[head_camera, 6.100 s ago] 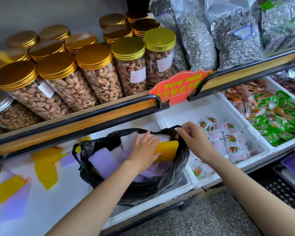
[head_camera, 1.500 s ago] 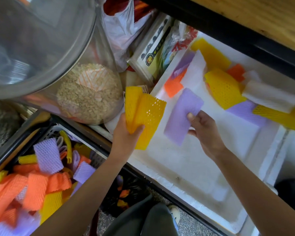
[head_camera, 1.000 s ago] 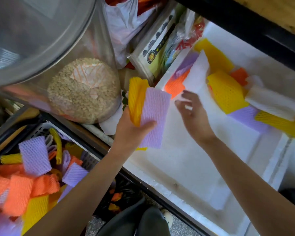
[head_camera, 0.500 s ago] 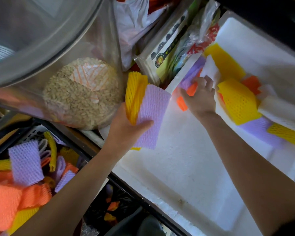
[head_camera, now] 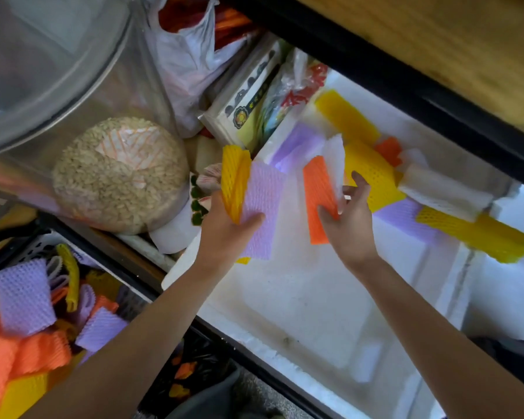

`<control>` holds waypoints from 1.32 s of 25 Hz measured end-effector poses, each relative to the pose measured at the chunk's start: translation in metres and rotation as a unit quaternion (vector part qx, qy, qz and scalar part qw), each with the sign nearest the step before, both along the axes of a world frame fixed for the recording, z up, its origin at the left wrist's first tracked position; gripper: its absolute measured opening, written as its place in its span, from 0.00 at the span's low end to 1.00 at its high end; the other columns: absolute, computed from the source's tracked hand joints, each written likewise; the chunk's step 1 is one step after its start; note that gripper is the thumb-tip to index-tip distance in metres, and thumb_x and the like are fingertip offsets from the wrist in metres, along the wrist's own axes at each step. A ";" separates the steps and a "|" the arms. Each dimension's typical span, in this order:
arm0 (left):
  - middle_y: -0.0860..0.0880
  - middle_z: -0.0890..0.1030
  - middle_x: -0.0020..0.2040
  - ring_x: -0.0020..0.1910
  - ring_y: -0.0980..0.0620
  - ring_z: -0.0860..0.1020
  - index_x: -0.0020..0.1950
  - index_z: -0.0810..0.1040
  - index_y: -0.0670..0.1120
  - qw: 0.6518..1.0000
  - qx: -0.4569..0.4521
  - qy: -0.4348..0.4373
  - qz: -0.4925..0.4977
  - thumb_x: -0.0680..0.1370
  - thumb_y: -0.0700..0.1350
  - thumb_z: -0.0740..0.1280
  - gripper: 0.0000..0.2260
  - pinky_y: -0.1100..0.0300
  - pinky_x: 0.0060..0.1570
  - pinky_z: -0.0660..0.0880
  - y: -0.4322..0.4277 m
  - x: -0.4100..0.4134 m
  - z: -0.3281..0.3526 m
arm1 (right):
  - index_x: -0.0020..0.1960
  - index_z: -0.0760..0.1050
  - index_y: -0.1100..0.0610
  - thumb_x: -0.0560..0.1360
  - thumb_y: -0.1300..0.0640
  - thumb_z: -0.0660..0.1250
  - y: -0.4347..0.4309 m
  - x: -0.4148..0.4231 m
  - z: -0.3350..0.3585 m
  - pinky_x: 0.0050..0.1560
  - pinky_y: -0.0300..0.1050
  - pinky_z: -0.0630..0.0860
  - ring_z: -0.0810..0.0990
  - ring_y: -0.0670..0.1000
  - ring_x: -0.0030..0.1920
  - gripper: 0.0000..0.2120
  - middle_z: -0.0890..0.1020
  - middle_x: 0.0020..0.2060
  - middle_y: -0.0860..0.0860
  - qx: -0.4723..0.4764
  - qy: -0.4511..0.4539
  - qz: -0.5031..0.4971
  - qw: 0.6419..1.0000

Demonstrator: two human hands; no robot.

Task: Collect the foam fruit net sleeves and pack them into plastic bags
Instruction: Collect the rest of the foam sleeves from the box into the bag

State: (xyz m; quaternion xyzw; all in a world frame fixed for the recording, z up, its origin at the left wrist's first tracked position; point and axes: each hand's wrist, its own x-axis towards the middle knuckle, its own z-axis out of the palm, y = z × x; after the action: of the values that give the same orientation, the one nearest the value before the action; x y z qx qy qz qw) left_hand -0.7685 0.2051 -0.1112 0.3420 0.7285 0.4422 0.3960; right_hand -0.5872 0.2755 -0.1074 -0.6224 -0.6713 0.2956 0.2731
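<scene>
My left hand (head_camera: 224, 228) grips a small stack of foam net sleeves, a purple one (head_camera: 262, 204) in front and yellow ones (head_camera: 235, 176) behind. My right hand (head_camera: 350, 219) pinches an orange sleeve (head_camera: 318, 198) with a white sleeve (head_camera: 335, 155) behind it, just above the white foam box (head_camera: 300, 303). More yellow (head_camera: 372, 173), purple (head_camera: 297, 143), orange and white sleeves lie at the box's far end. No plastic bag for packing shows clearly here.
A basket (head_camera: 34, 252) at lower left holds several orange, purple and yellow sleeves. A big clear jar of grain (head_camera: 118, 173) stands at left. A white plastic bag (head_camera: 188, 65) and packets (head_camera: 248, 107) sit behind. A black rail and wooden shelf (head_camera: 436, 40) overhang the box.
My right hand reached to the far end of the box, took the orange and white sleeves and drew them back toward my left hand. My left hand kept its stack.
</scene>
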 end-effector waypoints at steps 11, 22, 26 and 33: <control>0.51 0.77 0.51 0.50 0.59 0.77 0.54 0.71 0.56 0.984 0.121 -0.131 -0.021 0.73 0.55 0.60 0.10 0.66 0.45 0.71 -0.083 0.135 0.054 | 0.66 0.65 0.62 0.75 0.51 0.64 -0.127 0.058 0.052 0.59 0.46 0.71 0.72 0.51 0.60 0.24 0.70 0.60 0.53 0.022 0.065 0.067 0.995; 0.46 0.73 0.61 0.61 0.53 0.73 0.67 0.70 0.41 0.926 0.353 -0.019 -0.129 0.80 0.46 0.54 0.18 0.63 0.58 0.70 -0.171 0.258 0.163 | 0.63 0.60 0.47 0.67 0.47 0.74 -0.215 0.190 0.187 0.54 0.46 0.76 0.76 0.43 0.57 0.32 0.74 0.57 0.50 0.131 0.148 0.041 0.979; 0.50 0.72 0.63 0.63 0.48 0.73 0.66 0.70 0.44 0.869 0.449 0.018 -0.209 0.79 0.40 0.57 0.15 0.55 0.61 0.72 -0.181 0.316 0.208 | 0.64 0.66 0.54 0.68 0.53 0.69 -0.237 0.257 0.235 0.41 0.31 0.71 0.76 0.37 0.43 0.26 0.77 0.48 0.45 0.246 0.136 -0.059 0.958; 0.43 0.70 0.65 0.66 0.45 0.66 0.71 0.63 0.40 0.915 0.218 0.188 -0.284 0.75 0.41 0.69 0.27 0.62 0.62 0.62 -0.150 0.386 0.199 | 0.67 0.64 0.58 0.70 0.55 0.71 -0.266 0.374 0.252 0.47 0.34 0.66 0.70 0.41 0.51 0.29 0.73 0.57 0.49 0.284 0.054 -0.193 0.938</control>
State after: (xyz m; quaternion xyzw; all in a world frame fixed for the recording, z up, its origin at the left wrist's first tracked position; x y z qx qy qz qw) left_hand -0.3829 0.0546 0.0881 0.6890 0.5474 0.3864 0.2763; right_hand -0.2129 0.0097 0.1445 -0.6195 -0.5790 0.0671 0.5259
